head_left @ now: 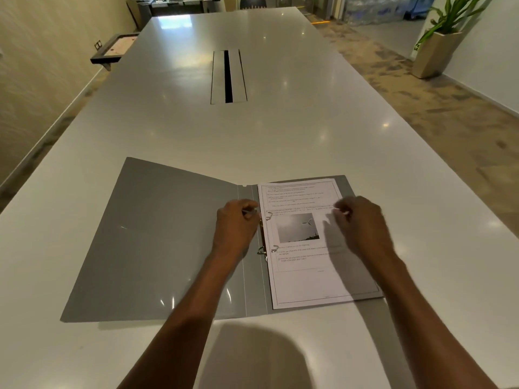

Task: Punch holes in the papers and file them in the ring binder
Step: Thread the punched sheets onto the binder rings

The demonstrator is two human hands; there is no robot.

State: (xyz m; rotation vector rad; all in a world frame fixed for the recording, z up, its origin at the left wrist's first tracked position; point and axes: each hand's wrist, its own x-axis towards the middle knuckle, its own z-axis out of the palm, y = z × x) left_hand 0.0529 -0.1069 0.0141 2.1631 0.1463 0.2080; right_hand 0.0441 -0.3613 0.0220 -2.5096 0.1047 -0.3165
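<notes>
A grey ring binder (pixel 157 242) lies open flat near the front of the white table (pixel 280 136). Printed papers (pixel 309 276) with text and a grey photo sit on its right half, threaded on the metal rings (pixel 266 249), which stand parted. My left hand (pixel 236 226) rests on the spine by the upper ring, fingers curled on the metal ring mechanism. My right hand (pixel 362 223) hovers over the right side of the top sheet, fingers loosely bent, holding nothing. No hole punch is in view.
A recessed cable slot (pixel 228 77) runs along the table's middle. A dark framed board (pixel 113 50) leans at the far left edge. A potted plant (pixel 438 49) stands on the floor at the far right.
</notes>
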